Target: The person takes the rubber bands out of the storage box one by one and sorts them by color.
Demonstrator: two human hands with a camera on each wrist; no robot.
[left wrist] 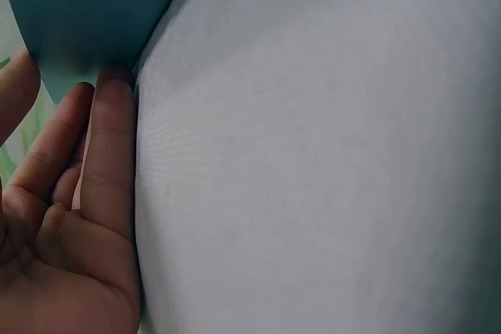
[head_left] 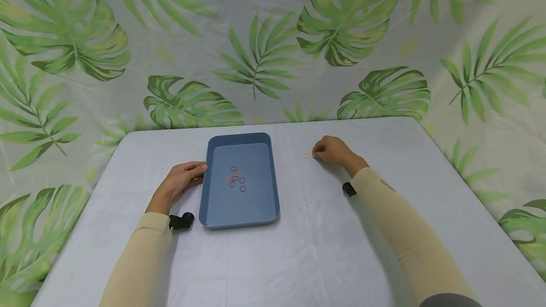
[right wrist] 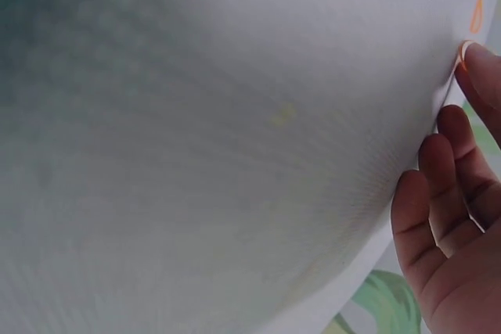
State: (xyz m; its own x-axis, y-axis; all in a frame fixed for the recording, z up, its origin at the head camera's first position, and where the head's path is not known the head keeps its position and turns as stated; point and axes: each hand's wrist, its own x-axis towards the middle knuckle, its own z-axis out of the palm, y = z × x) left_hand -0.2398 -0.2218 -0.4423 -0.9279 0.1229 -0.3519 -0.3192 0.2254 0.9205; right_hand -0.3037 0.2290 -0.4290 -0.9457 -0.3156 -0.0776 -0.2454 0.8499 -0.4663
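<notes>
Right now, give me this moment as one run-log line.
left hand touches blue tray | right hand beside orange rubber band on table

I see a table [head_left: 324, 231] covered with a pale grey cloth, creased in a few lines. On it sits a blue tray [head_left: 273, 188], left of centre, long side running away from me. A small orange rubber band [head_left: 306, 156] lies flat on the cloth to the tray's right, well apart from it. Both my hands rest on the cloth too.
</notes>
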